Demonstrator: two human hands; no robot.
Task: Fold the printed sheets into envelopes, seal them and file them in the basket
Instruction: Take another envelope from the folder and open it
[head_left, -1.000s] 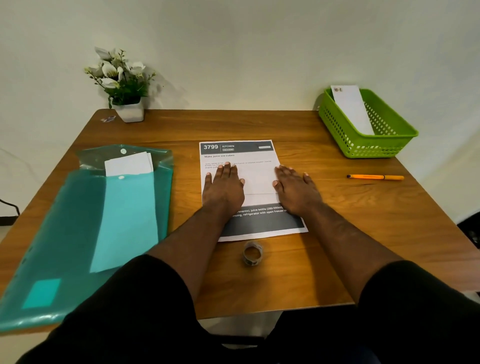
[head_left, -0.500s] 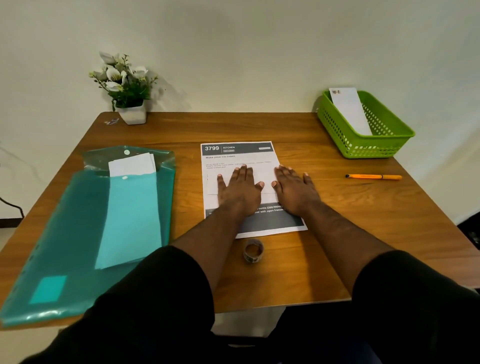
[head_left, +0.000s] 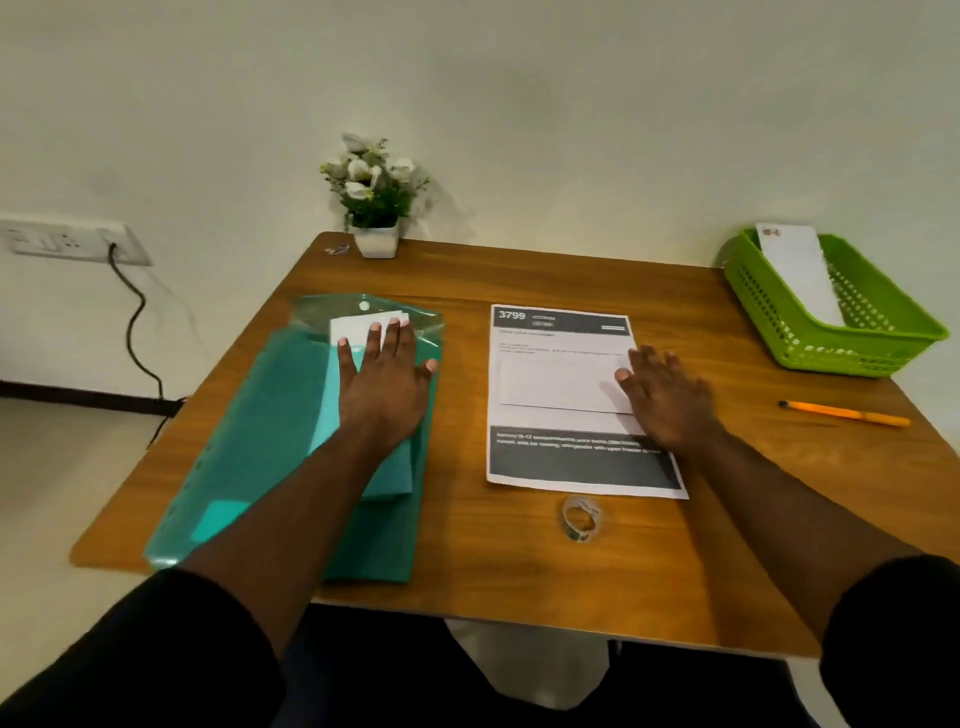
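Printed sheet (head_left: 566, 384) laid flat mid-desk, long axis running away from the person. Right hand (head_left: 667, 402) spread flat on its right edge; left hand (head_left: 384, 384) spread flat on the white envelopes (head_left: 358, 327) protruding from the teal folder (head_left: 270, 447), well left of the sheet. Green basket (head_left: 852, 343) noted far right, one envelope inside; right hand judged nearer

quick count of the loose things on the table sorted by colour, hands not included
Green: 2, teal plastic folder, lime green plastic basket
White: 3, printed sheet, white paper in the folder's mouth, white envelope in the basket
Orange: 1, orange pen
Clear: 1, clear tape roll
Mixed: 1, white potted flowers
Total: 8
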